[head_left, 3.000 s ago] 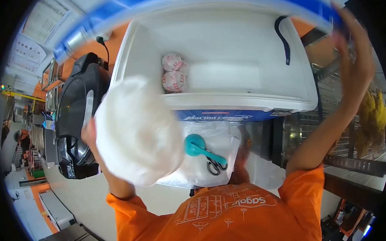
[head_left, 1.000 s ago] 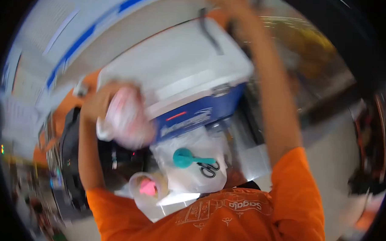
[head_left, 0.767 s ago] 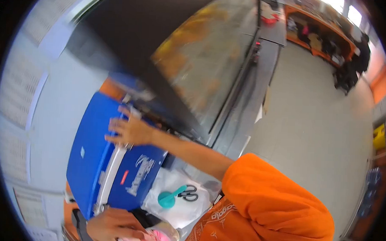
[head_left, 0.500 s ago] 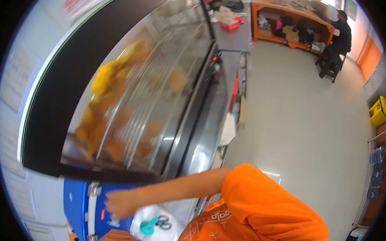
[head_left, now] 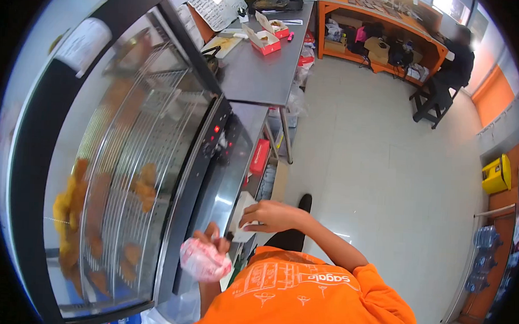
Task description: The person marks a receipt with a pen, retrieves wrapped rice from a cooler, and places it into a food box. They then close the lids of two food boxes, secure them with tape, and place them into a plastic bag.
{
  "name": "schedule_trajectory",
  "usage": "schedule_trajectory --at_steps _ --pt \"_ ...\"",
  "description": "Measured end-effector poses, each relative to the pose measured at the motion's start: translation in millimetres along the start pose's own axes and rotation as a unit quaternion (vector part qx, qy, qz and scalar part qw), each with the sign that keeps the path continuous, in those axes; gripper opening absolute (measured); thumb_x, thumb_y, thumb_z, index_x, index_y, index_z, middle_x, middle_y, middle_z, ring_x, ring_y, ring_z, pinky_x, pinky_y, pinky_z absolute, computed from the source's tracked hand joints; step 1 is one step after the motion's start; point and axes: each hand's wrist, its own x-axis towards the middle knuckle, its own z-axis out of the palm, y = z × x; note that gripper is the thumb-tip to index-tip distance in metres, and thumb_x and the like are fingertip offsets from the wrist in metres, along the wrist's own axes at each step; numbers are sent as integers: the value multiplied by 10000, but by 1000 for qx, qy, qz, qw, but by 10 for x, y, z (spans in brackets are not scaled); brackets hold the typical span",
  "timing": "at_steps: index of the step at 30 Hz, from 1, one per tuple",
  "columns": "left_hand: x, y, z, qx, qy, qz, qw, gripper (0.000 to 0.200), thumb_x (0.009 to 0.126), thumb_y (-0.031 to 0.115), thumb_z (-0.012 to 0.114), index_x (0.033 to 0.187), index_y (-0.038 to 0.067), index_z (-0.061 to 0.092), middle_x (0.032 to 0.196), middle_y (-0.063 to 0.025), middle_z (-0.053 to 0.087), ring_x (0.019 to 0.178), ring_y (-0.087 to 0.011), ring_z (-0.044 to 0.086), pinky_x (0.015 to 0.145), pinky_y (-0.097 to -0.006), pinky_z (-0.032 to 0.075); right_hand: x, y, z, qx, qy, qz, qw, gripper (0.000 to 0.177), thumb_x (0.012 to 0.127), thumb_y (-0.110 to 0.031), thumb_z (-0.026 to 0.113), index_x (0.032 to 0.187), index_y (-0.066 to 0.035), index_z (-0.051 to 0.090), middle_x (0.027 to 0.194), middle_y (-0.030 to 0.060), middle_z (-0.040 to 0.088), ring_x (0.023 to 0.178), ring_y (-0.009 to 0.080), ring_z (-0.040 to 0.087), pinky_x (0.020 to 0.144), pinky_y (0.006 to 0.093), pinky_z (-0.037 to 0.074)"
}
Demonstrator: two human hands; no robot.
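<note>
My left hand is closed round a rounded bundle wrapped in white paper with red print, held low beside the glass display warmer. To its right, my right hand has its fingers curled in; whatever they hold, if anything, is hidden. A small dark object shows between the two hands, too small to name. Behind my right fingers is a white box. Inside the warmer, golden fried pieces lie on wire racks.
A steel table beyond the warmer carries red-and-white food boxes, a cutting board and a written sheet. A red box sits on a lower shelf. A person in black sits at the orange counter at the far right.
My view has swung away from the blue cooler box and scissors, towards the steel table. My right hand has left the cooler; the wrapped bundle is now visible in my left hand.
</note>
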Motion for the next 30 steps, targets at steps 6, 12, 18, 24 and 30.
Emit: schedule_trajectory --at_steps 6,12,18,24,30 --pt "2669 -1263 -752 -219 -149 -182 947 297 832 397 480 968 134 497 965 -87 521 819 -275 492 714 -431 434 -1047 1531 -1531 -92 93 262 956 230 813 -214 576 983 -63 608 925 134 588 841 311 581 727 382 474" --pt "4894 -2042 -341 -5 90 -93 992 543 855 378 524 1263 49 383 1270 -136 448 1183 -305 421 1010 -495 313 -2149 2378 -2655 -1 254 427 868 185 837 -157 571 955 -19 607 921 142 621 800 255 621 683 328 494" --pt "6692 -2343 -296 -25 235 -102 966 446 827 475 539 1102 124 544 1029 -52 615 863 -175 617 564 -241 462 -2372 3677 -3707 130 358 474 794 164 834 -123 576 923 12 604 831 119 650 745 190 631 642 277 473" --pt "7690 -2730 -616 115 469 -29 875 558 728 531 631 1092 147 455 930 -23 597 758 -161 597 547 -254 425 -293 4670 -6092 -123 206 217 946 109 811 -93 569 862 3 574 777 164 593 695 313 569 619 358 450" --pt "8332 -2852 -749 286 560 48 776 694 663 480 712 1106 109 327 1026 -128 521 881 -229 559 695 -371 460 2331 4906 -6978 -379 25 -64 923 111 764 -118 573 858 -68 606 869 100 586 860 277 553 707 402 432"
